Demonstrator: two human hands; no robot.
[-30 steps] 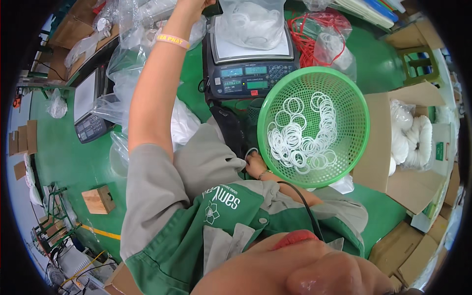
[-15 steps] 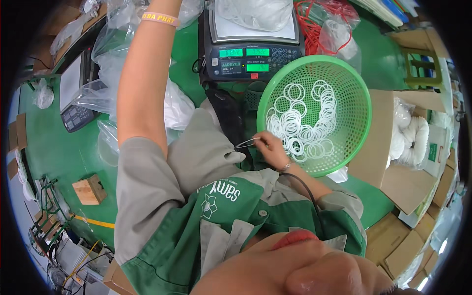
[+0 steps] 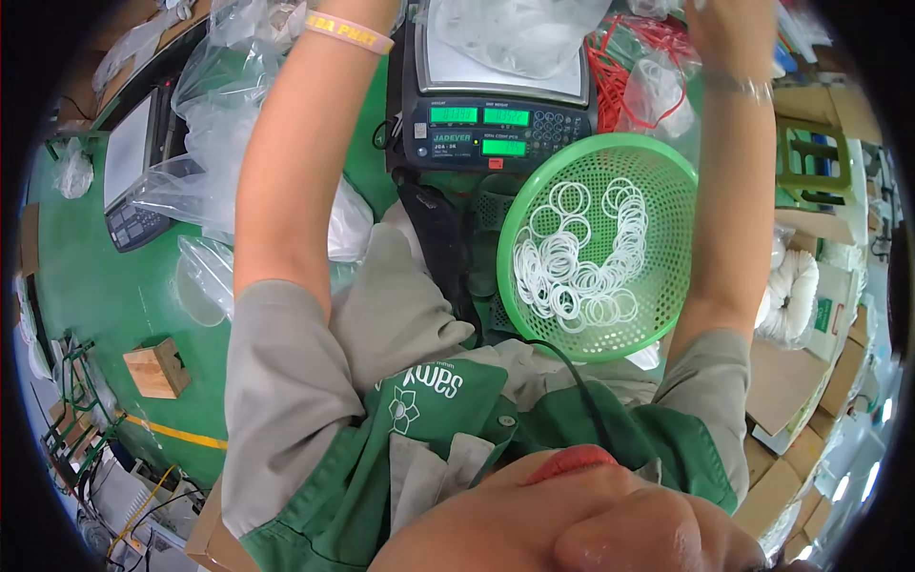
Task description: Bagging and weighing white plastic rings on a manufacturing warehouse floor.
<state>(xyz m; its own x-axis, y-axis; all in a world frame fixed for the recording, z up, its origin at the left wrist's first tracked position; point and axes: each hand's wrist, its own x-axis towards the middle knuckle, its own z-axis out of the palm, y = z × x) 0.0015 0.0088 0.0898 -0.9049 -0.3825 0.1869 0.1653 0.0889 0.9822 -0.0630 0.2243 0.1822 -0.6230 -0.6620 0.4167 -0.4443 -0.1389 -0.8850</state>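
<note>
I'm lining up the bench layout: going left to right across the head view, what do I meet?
Small wooden block → grey calculator-like device → left forearm with yellow wristband → black weighing scale with green displays → round green perforated plastic basket of white rings → open cardboard boxes.

A second weighing scale [image 3: 133, 176] stands at the left edge of the green desk [image 3: 95, 286], with crumpled clear plastic bags [image 3: 214, 105] beside it. A small wooden block [image 3: 157, 369] lies nearer. On the right, open cardboard boxes [image 3: 791, 381] hold white coils [image 3: 791, 296].
</note>
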